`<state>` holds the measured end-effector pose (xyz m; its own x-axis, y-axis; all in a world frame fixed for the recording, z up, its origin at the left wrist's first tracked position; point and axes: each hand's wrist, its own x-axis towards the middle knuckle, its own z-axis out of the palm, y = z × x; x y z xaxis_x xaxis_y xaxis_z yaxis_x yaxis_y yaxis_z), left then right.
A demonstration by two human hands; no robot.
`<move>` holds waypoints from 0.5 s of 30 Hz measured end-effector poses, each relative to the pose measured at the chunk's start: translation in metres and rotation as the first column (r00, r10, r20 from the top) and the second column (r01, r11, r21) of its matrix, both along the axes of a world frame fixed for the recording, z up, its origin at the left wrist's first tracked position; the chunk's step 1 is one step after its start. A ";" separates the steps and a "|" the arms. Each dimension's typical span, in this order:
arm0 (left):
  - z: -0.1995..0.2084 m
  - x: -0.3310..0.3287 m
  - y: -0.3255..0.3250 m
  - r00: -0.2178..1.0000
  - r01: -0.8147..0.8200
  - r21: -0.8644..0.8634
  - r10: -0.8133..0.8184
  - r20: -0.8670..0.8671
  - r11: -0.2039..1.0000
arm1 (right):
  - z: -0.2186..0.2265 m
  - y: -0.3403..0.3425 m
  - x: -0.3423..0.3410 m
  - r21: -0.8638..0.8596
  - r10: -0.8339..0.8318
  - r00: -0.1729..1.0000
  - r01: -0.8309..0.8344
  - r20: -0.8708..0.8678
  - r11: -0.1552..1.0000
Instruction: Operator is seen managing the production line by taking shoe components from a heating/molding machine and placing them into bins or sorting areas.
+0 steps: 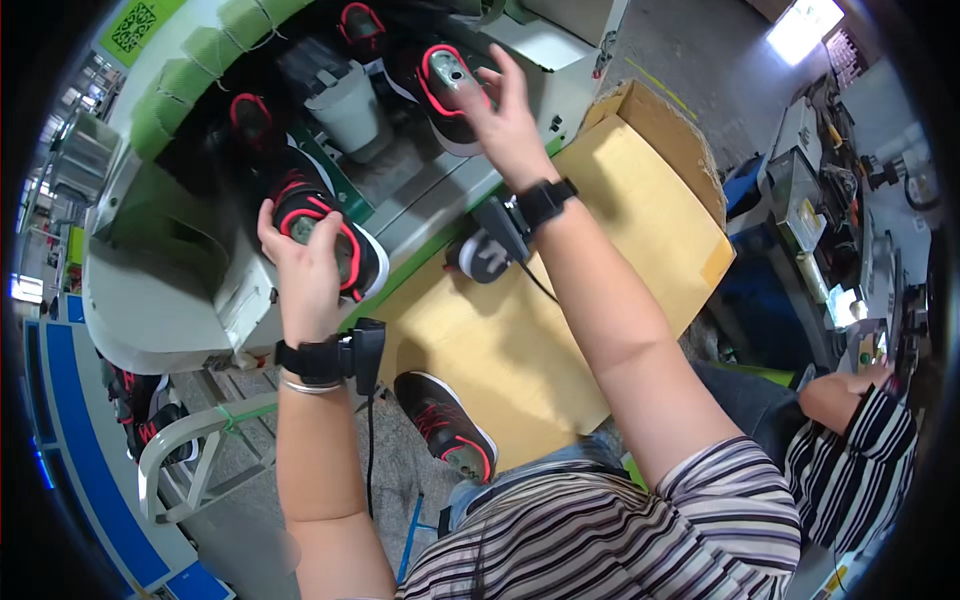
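Two black sports shoes with red collar trim and white soles sit on the grey-and-green conveyor bench (430,205), and each hand is on one of them. The left hand (300,262) is wrapped over the heel end of the nearer black-and-red shoe (345,255), which lies at the bench's near edge; its fingers (272,232) curl round the heel and collar in a firm grasp, thumb side toward the opening. This shoe's long axis runs from the hand away toward the person's right, so the toe points off toward the big tan cardboard box (560,300) beside the bench. The right hand (505,120) reaches farther along the bench to the second black-and-red shoe (445,90), whose grey insert shows in its opening. Here the fingers (508,72) are spread and loose, the palm resting against the shoe's right flank without closing on it; the shoe lies just to the left of that hand, its length running away from the person. A white plastic cup-shaped pot (345,105) stands on the bench between the two shoes. Of the two, the left hand's shoe is the nearer to the body, and the right arm is stretched well out. A third black-and-red shoe (445,425) lies on the floor below the bench, apart from both hands.
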<state>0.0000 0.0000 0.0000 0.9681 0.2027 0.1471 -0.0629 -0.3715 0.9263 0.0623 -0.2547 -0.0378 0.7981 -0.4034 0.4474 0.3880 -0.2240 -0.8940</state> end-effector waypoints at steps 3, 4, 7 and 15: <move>0.000 -0.008 -0.019 0.999 -0.037 -0.112 0.037 0.002 0.993 | -0.042 -0.048 -0.024 0.117 -0.019 0.999 0.023 -0.039 0.993; 0.002 -0.004 -0.019 0.999 -0.033 -0.082 0.033 -0.006 0.996 | -0.072 -0.058 -0.038 -0.143 -0.099 0.974 0.071 -0.203 0.987; 0.002 0.012 0.000 1.000 0.016 -0.094 -0.016 -0.002 0.995 | -0.153 -0.040 -0.105 -0.827 -0.357 0.854 -0.139 -0.378 0.544; 0.029 -0.040 0.016 0.920 0.276 0.059 -0.281 0.272 0.959 | -0.204 -0.129 -0.171 -0.288 -0.071 0.902 -0.061 -0.427 0.956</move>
